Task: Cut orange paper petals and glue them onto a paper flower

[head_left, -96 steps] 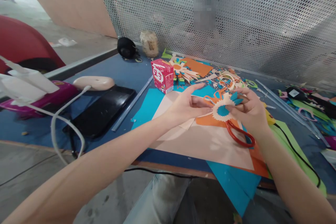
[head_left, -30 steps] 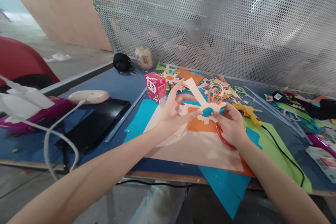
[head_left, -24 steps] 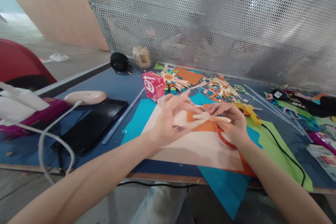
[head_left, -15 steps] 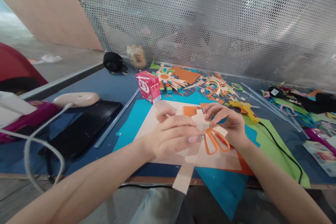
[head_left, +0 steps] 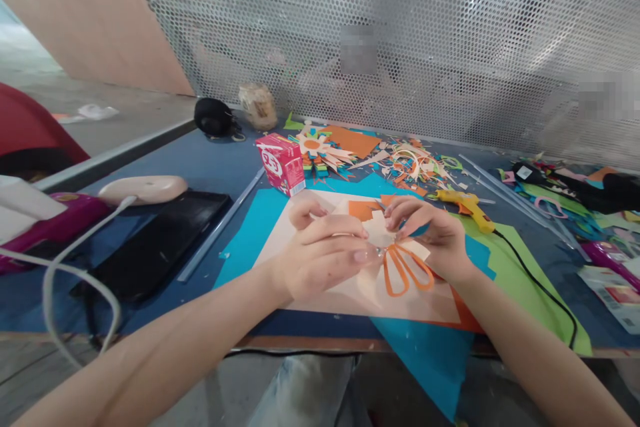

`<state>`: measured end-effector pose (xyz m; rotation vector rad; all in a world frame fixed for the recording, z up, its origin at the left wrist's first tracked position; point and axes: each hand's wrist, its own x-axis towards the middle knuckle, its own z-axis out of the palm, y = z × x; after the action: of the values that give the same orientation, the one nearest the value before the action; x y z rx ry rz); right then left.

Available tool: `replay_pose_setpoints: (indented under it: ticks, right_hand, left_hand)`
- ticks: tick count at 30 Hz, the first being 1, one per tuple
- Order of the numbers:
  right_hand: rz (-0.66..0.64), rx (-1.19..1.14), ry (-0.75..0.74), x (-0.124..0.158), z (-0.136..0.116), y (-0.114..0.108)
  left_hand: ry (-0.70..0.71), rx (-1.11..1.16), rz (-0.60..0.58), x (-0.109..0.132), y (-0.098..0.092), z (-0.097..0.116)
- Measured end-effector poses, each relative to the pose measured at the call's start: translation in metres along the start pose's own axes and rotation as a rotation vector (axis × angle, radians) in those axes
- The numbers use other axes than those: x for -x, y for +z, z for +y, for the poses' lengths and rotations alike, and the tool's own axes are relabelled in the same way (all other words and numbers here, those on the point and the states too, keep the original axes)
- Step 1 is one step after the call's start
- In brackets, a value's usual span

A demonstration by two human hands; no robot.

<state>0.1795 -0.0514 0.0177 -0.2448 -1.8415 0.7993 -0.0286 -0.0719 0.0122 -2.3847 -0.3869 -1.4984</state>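
Observation:
Orange-handled scissors (head_left: 409,271) hang between my hands over the pale paper, handles pointing down to the right. Their metal end runs in at the thumb and fingertips of my left hand (head_left: 325,250), which is closed on it; the blades are mostly hidden. My right hand (head_left: 430,233) is curled, with its fingertips pinching a small cream piece of paper (head_left: 383,227) just above the scissors. Beneath both hands lies a large pale pink sheet (head_left: 320,300), with blue paper (head_left: 425,360) under it hanging over the table edge.
A pink box (head_left: 281,165) stands behind my left hand. Paper scraps (head_left: 413,163) heap at the back. To the right are a yellow glue gun (head_left: 467,208) with its cord and green paper (head_left: 530,287). A black phone-like slab (head_left: 160,247) and white cable (head_left: 55,307) lie left.
The cream strip that hung toward the table's front edge below my left hand is out of sight. The scissors have shifted slightly left and their handles have turned a little; my hands have barely moved.

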Motion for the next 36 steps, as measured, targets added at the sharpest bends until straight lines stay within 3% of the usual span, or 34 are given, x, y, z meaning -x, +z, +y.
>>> replay_pose_setpoints:
  ticks: [4, 8, 14, 20, 23, 28, 36]
  right_hand:
    - [-0.001, 0.012, 0.042, -0.001, -0.001, 0.001]
    - [0.028, 0.022, 0.125, 0.001, 0.0, 0.002]
    - [0.194, 0.132, 0.318, 0.008, 0.006, 0.004]
    - [0.188, 0.232, 0.451, 0.003, 0.007, 0.004]
    - [0.179, 0.257, 0.526, 0.003, 0.009, 0.003]
    - [0.199, 0.264, 0.604, 0.004, 0.011, 0.002]
    - [0.199, 0.252, 0.669, -0.004, 0.004, 0.005]
  left_hand:
    - [-0.082, -0.007, 0.109, -0.005, 0.003, 0.001]
    - [-0.253, 0.021, 0.094, -0.011, 0.006, 0.001]
    - [-0.56, 0.465, 0.232, -0.008, 0.021, -0.004]
    - [-1.003, 0.794, 0.123, -0.011, 0.022, -0.009]
    - [-1.154, 0.91, 0.108, -0.013, 0.02, -0.009]
    - [-1.253, 0.97, 0.098, -0.012, 0.023, -0.012]
    - [-1.275, 0.999, 0.05, -0.016, 0.025, -0.014]
